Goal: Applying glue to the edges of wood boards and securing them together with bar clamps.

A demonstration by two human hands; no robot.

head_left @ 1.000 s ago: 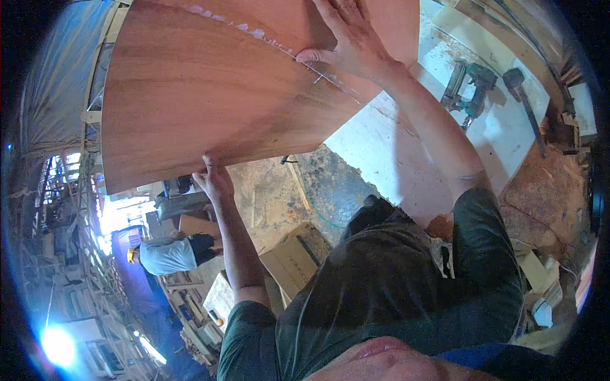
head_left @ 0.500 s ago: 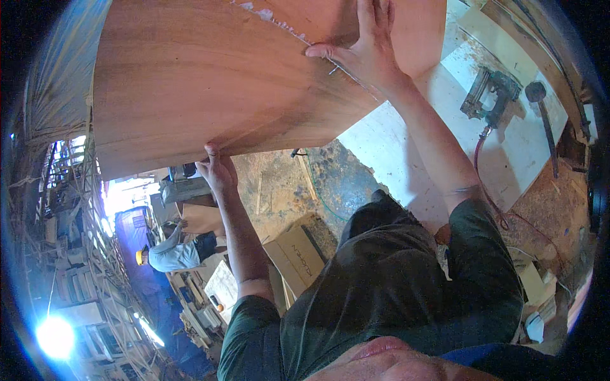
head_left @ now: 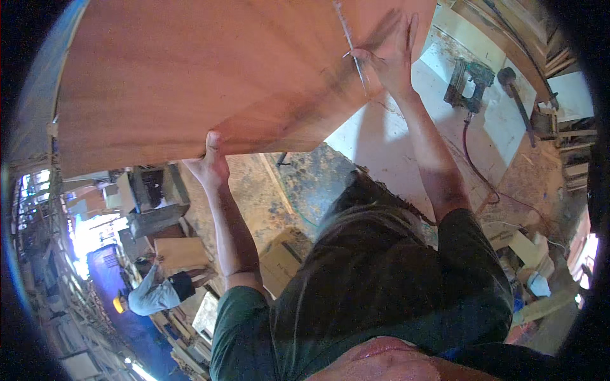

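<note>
A large reddish-brown plywood sheet (head_left: 171,82) fills the upper part of the view, with a thin, uneven white line, perhaps glue, running across it near its right side. My left hand (head_left: 213,166) grips the sheet's near edge, thumb on the face toward me and fingers hidden behind. Against the board right of the white line lies my right hand (head_left: 394,63), fingers stretched and thumb spread out to that line. A nail gun (head_left: 470,86) with a red hose lies to the right of this hand on a white board (head_left: 381,140).
Beside the nail gun lies a dark-headed hammer or mallet (head_left: 518,101). A cardboard box (head_left: 279,270) stands on the stained floor below. At the left, another person (head_left: 155,292) in a yellow cap holds a brown panel (head_left: 181,253). Stacked wood pieces line both sides.
The plywood sheet has turned, so its white line now runs more steeply. My right hand has shifted slightly right and lower with it. My left hand keeps hold of the near edge.
</note>
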